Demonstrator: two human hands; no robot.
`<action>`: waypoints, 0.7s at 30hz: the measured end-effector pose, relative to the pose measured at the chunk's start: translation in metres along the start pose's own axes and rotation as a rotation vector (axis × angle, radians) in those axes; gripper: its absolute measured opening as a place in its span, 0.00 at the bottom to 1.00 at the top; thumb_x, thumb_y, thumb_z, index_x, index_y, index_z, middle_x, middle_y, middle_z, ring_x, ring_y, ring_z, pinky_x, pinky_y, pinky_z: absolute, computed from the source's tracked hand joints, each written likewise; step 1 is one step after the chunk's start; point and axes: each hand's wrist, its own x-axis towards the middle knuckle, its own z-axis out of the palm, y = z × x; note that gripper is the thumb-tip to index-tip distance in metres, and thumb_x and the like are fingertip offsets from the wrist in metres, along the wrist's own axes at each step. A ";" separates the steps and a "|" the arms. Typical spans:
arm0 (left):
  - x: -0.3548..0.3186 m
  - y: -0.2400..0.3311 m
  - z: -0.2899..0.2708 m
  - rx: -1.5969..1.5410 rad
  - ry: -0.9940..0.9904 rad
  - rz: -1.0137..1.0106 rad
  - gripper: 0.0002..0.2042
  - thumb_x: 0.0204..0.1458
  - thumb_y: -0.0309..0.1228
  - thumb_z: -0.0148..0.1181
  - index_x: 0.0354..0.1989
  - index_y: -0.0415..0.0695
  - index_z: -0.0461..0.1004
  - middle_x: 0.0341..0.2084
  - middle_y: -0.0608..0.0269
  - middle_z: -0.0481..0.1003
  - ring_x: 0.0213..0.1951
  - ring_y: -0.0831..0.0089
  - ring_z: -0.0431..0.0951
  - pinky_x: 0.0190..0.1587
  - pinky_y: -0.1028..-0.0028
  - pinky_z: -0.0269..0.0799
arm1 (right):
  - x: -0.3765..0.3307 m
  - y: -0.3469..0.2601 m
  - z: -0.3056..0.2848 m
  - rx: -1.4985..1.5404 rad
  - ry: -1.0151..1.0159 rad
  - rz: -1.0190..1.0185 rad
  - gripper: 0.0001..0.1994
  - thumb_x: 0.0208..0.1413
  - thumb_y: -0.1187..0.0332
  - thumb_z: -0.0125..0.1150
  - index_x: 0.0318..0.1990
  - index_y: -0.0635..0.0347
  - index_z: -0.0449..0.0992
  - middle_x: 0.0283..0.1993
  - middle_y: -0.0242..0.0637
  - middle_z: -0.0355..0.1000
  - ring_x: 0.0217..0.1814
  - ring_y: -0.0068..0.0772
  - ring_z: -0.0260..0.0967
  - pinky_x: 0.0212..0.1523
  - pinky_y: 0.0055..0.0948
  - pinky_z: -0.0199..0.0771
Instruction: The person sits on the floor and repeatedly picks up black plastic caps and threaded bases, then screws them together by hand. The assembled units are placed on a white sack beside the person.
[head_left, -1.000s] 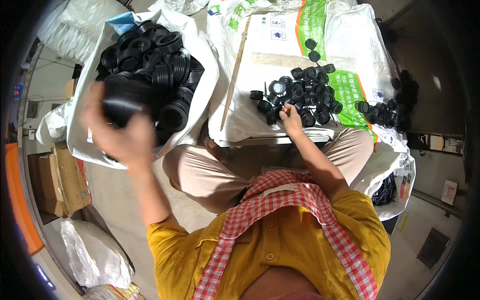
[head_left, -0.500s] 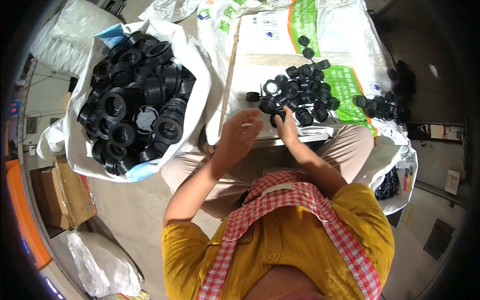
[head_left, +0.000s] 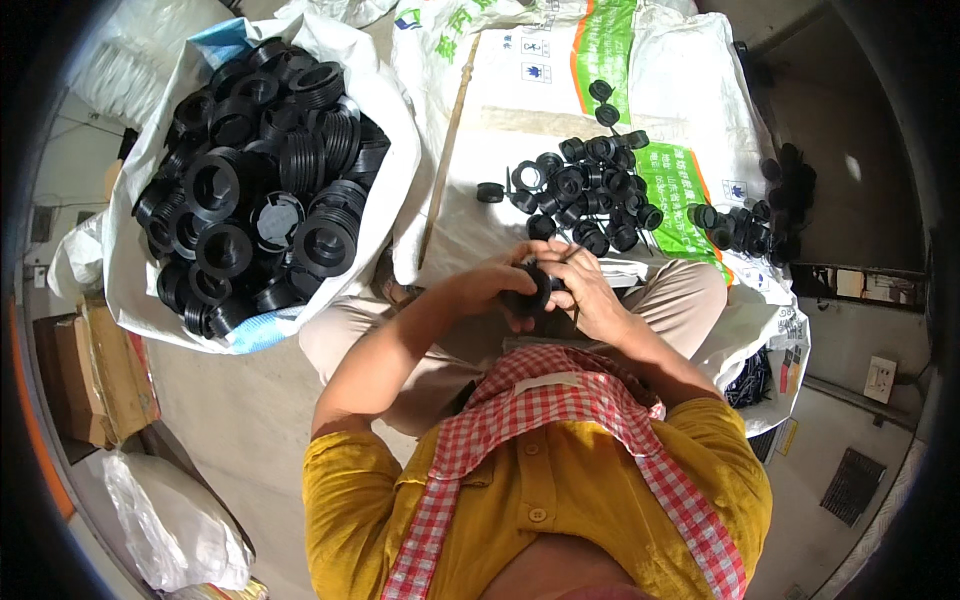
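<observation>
Close above my lap, both hands are together on a black round plastic cap (head_left: 527, 292). My left hand (head_left: 484, 288) is closed around its left side. From the right, my right hand (head_left: 592, 296) pinches at the same piece, with its fingers bent over the top. A thin dark strip shows under the right fingers; where it joins the cap is hidden. Just beyond the hands, a pile of small black caps (head_left: 570, 182) lies on a white sack (head_left: 470, 150) with green and orange stripes. Several of these caps have thin tails.
To the left stands a white bag (head_left: 402, 190) full of large black threaded rings (head_left: 225, 248). A thin wooden stick (head_left: 450, 150) lies along the sack. More black caps (head_left: 755, 232) sit at the right edge. Below them hangs a white bag (head_left: 740, 340) with dark strips inside.
My hands have drawn back from the pile toward my lap and come together on a black cap. Earlier the left hand was raised apart and the right was at the pile's near edge.
</observation>
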 end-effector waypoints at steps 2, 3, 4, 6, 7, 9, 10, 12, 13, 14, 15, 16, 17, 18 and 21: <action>-0.009 0.020 0.015 0.003 -0.189 -0.070 0.29 0.46 0.26 0.54 0.60 0.45 0.54 0.39 0.51 0.71 0.33 0.61 0.79 0.26 0.65 0.80 | -0.008 0.011 0.003 0.238 0.060 -0.111 0.21 0.47 0.73 0.65 0.47 0.59 0.61 0.48 0.47 0.69 0.54 0.49 0.67 0.54 0.44 0.63; -0.002 0.007 0.010 -0.078 -0.194 0.026 0.26 0.46 0.27 0.56 0.56 0.43 0.60 0.35 0.52 0.73 0.31 0.63 0.79 0.28 0.66 0.80 | -0.005 0.000 -0.001 0.242 0.117 -0.110 0.18 0.50 0.72 0.64 0.45 0.58 0.60 0.42 0.43 0.71 0.44 0.47 0.72 0.45 0.40 0.69; 0.003 0.000 0.003 -0.029 -0.141 0.024 0.23 0.45 0.27 0.57 0.53 0.42 0.62 0.34 0.53 0.73 0.31 0.64 0.79 0.28 0.67 0.80 | -0.007 -0.005 -0.010 0.291 0.038 -0.003 0.23 0.52 0.73 0.62 0.53 0.61 0.58 0.41 0.45 0.71 0.40 0.46 0.72 0.41 0.39 0.71; 0.012 -0.007 -0.007 0.065 -0.034 0.021 0.19 0.45 0.29 0.59 0.47 0.39 0.67 0.31 0.55 0.74 0.31 0.65 0.79 0.28 0.68 0.80 | -0.013 -0.007 -0.011 0.249 0.044 0.217 0.33 0.53 0.76 0.61 0.63 0.63 0.49 0.41 0.46 0.70 0.38 0.45 0.72 0.40 0.37 0.72; 0.015 -0.009 -0.007 0.175 0.029 0.023 0.14 0.45 0.31 0.60 0.38 0.36 0.69 0.27 0.58 0.74 0.29 0.66 0.78 0.28 0.71 0.79 | -0.016 0.003 -0.002 0.244 0.110 0.183 0.41 0.54 0.78 0.58 0.68 0.62 0.36 0.42 0.47 0.70 0.38 0.41 0.71 0.41 0.33 0.72; 0.018 -0.010 -0.001 0.244 0.050 0.048 0.16 0.45 0.32 0.60 0.38 0.35 0.67 0.28 0.57 0.73 0.28 0.67 0.78 0.27 0.71 0.79 | -0.023 0.002 0.008 0.419 0.241 0.356 0.44 0.55 0.80 0.56 0.69 0.57 0.27 0.50 0.48 0.67 0.44 0.35 0.69 0.44 0.30 0.71; 0.017 -0.009 -0.001 0.284 0.070 0.058 0.17 0.45 0.33 0.60 0.38 0.34 0.67 0.28 0.57 0.73 0.28 0.68 0.78 0.27 0.71 0.78 | -0.022 -0.003 0.013 0.538 0.318 0.441 0.45 0.56 0.80 0.55 0.69 0.55 0.24 0.53 0.48 0.65 0.46 0.34 0.68 0.45 0.30 0.70; 0.017 -0.015 -0.008 0.187 0.028 0.071 0.18 0.45 0.34 0.59 0.40 0.33 0.66 0.29 0.56 0.73 0.27 0.69 0.77 0.27 0.72 0.78 | -0.021 -0.007 0.024 0.934 0.443 0.481 0.45 0.58 0.79 0.52 0.69 0.49 0.22 0.56 0.49 0.64 0.50 0.33 0.67 0.54 0.31 0.66; 0.018 -0.019 -0.011 0.139 0.004 0.077 0.19 0.45 0.34 0.59 0.41 0.33 0.65 0.29 0.55 0.73 0.26 0.69 0.77 0.27 0.73 0.78 | -0.023 -0.005 0.021 1.007 0.353 0.502 0.43 0.59 0.78 0.52 0.69 0.50 0.23 0.55 0.48 0.66 0.52 0.34 0.67 0.55 0.31 0.65; 0.019 -0.023 -0.011 0.129 -0.002 0.089 0.20 0.45 0.34 0.59 0.41 0.33 0.64 0.30 0.55 0.72 0.26 0.69 0.77 0.27 0.73 0.78 | -0.025 -0.002 0.016 1.079 0.262 0.523 0.42 0.59 0.77 0.52 0.69 0.52 0.25 0.54 0.47 0.68 0.53 0.35 0.66 0.56 0.31 0.64; 0.019 -0.025 -0.008 0.123 -0.009 0.101 0.20 0.45 0.34 0.60 0.42 0.32 0.64 0.30 0.54 0.72 0.26 0.69 0.77 0.27 0.73 0.78 | -0.024 -0.002 0.012 1.127 0.253 0.557 0.41 0.59 0.77 0.52 0.69 0.53 0.28 0.53 0.46 0.68 0.54 0.34 0.66 0.57 0.31 0.63; 0.018 -0.026 -0.005 0.117 -0.016 0.113 0.21 0.45 0.35 0.60 0.42 0.32 0.63 0.30 0.54 0.72 0.26 0.69 0.77 0.27 0.73 0.78 | -0.022 -0.004 0.007 1.175 0.245 0.590 0.40 0.59 0.77 0.52 0.69 0.54 0.30 0.52 0.44 0.69 0.54 0.34 0.66 0.57 0.31 0.63; 0.015 -0.023 -0.006 0.105 -0.015 0.090 0.20 0.47 0.35 0.61 0.42 0.35 0.65 0.33 0.53 0.72 0.32 0.68 0.77 0.32 0.71 0.78 | -0.021 -0.005 0.004 1.222 0.236 0.625 0.38 0.59 0.77 0.52 0.69 0.55 0.33 0.51 0.43 0.70 0.55 0.33 0.66 0.58 0.30 0.62; 0.014 -0.020 -0.004 0.195 0.009 0.099 0.20 0.46 0.34 0.61 0.43 0.34 0.65 0.33 0.54 0.72 0.33 0.68 0.77 0.34 0.71 0.77 | -0.023 -0.001 0.003 1.124 0.151 0.623 0.33 0.56 0.78 0.56 0.66 0.57 0.47 0.53 0.40 0.69 0.57 0.30 0.65 0.58 0.28 0.62; 0.022 -0.030 -0.008 0.490 0.032 0.236 0.20 0.44 0.31 0.61 0.44 0.33 0.67 0.34 0.58 0.72 0.36 0.71 0.75 0.39 0.72 0.71 | -0.023 0.005 0.000 0.376 -0.075 0.386 0.20 0.45 0.86 0.60 0.46 0.61 0.65 0.44 0.39 0.69 0.51 0.37 0.66 0.51 0.29 0.66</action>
